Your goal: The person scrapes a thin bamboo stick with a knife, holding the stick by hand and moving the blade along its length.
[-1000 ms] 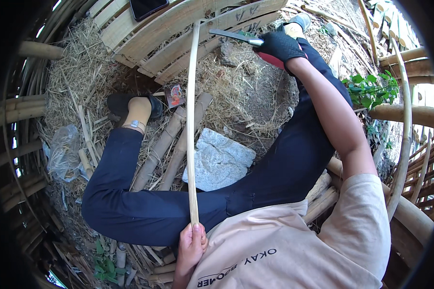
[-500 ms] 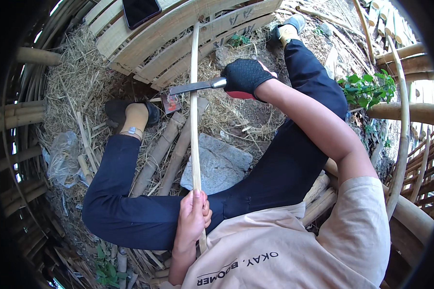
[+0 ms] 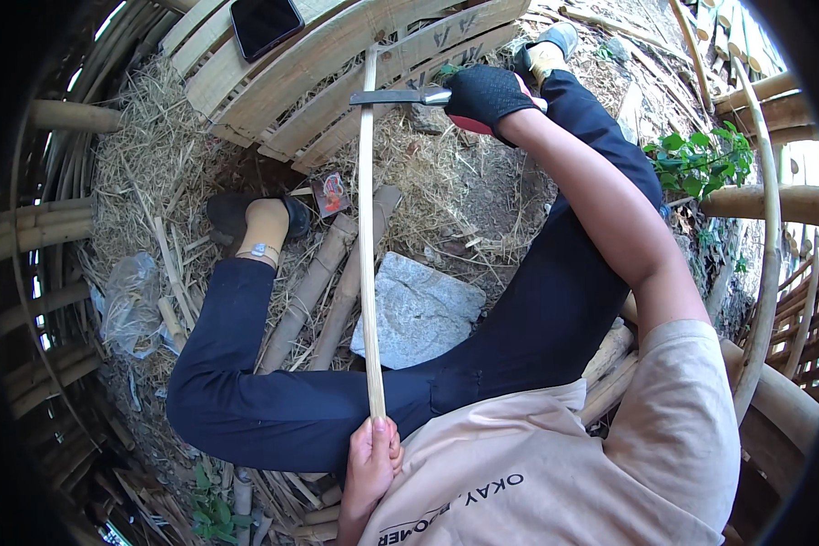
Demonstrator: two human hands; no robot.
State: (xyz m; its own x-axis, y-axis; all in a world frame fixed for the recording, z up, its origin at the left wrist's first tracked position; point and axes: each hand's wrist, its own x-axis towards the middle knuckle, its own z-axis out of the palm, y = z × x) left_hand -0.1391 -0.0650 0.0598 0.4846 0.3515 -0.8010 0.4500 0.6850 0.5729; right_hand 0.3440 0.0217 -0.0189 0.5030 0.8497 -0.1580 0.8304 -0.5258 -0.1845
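My bare left hand is closed around the near end of a long pale bamboo strip, close to my shirt. The strip runs away from me, its far end reaching the slatted wooden crate. In a black and red glove, my right hand grips the handle of a knife. The blade lies across the strip near its far end, pointing left. Whether the edge bites into the bamboo cannot be made out.
A dark phone rests on the crate. Between my legs lie a flat grey stone, bamboo poles and a small red packet. A clear plastic bag is on the straw at left. Bamboo rails stand at right.
My right hand and the knife have moved away from me along the strip, toward its far end. My left hand has drawn slightly nearer to my body, still holding the strip.
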